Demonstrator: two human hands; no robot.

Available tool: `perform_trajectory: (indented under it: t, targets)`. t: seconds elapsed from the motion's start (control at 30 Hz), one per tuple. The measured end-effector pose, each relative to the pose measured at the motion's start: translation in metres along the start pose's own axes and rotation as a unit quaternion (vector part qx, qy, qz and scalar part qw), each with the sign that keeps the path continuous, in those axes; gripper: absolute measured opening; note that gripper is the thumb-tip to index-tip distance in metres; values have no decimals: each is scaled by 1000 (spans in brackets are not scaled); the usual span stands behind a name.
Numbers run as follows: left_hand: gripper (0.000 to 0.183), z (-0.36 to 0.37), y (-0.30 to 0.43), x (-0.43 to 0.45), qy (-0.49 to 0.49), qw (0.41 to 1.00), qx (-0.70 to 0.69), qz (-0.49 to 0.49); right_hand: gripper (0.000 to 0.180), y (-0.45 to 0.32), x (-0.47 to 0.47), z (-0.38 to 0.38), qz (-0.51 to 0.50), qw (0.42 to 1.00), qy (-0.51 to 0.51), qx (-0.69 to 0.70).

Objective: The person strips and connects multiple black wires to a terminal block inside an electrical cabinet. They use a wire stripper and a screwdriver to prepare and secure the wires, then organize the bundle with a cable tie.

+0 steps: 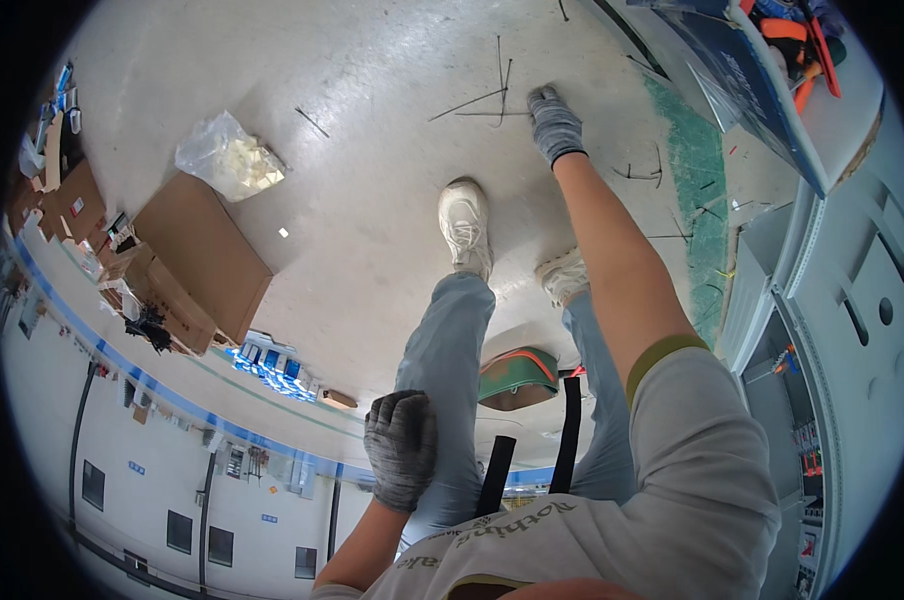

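Note:
My right hand (pixel 555 124), in a grey knit glove, reaches down to the concrete floor at upper centre. Its fingertips are beside several crossed black cable ties (pixel 503 90); one tie's end meets the glove, and whether the fingers grip it is hidden. More black cable ties (pixel 639 175) lie scattered to the right of that hand. My left hand (pixel 401 446), in a matching glove, is curled by my left knee, with nothing visible in it. Two black straps (pixel 498 469) are visible between my legs.
An open cardboard box (pixel 204 255) and a clear plastic bag of pale pieces (pixel 234 161) are at left. Behind my feet is a green, orange-edged container (pixel 518 381). At right stand a metal cabinet (pixel 857 300) and a blue-sided carton (pixel 752 90) beneath orange-handled tools (pixel 793 45).

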State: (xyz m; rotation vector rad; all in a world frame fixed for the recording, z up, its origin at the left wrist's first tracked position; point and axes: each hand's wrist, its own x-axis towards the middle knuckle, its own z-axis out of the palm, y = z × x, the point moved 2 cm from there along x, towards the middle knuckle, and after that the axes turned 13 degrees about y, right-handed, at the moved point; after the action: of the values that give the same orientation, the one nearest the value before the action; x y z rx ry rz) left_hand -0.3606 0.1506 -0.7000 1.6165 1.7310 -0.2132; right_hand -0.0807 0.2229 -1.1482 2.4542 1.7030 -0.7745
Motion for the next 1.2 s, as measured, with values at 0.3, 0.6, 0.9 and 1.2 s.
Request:
perform_trajectory:
  t: [0.3,0.6,0.9,1.2]
  targets:
    - [14,4,10,-5,-16,1000,-7,2,12,-1,-26,-36,47,964,-253,64]
    - [13,21,7,-42,16,995,87,49,8,-43,-140,-235,319,669,-156,653]
    - [20,-130,291,-72,-28,848,-526,62,13,-60,-301,-605,203,545,-139,802]
    - [14,-265,504,-217,-13,762,-577,294,12,-26,-440,-871,-15,671,132,729]
